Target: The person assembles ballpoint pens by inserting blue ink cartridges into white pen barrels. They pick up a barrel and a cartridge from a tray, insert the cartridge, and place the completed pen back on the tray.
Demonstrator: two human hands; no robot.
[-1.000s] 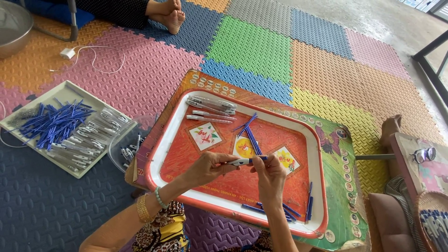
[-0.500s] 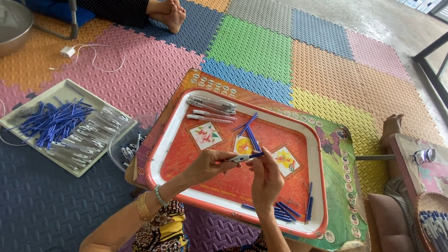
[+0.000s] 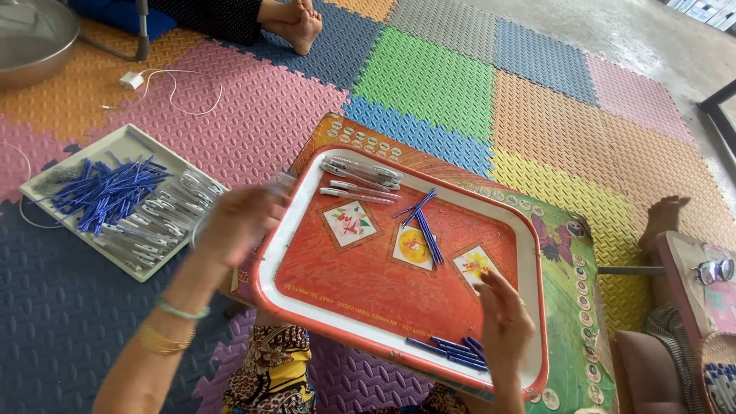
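Two hands apart over the red tray (image 3: 307, 287): blurred left hand (image 3: 238, 222), grip unclear; right hand (image 3: 502, 318) loosely open, empty, beside blue refills (image 3: 458, 351).

The left hand (image 3: 234, 222) is smeared by motion, so whether it grips anything cannot be told; the right hand (image 3: 502, 326) covers part of the blue pens (image 3: 454, 351) at the red tray (image 3: 307, 303)'s near rim; a metal bowl (image 3: 34, 38) is cut by the left edge; another person's feet (image 3: 295, 19) are cut at the top; the glasses (image 3: 714, 270) at the right are small.
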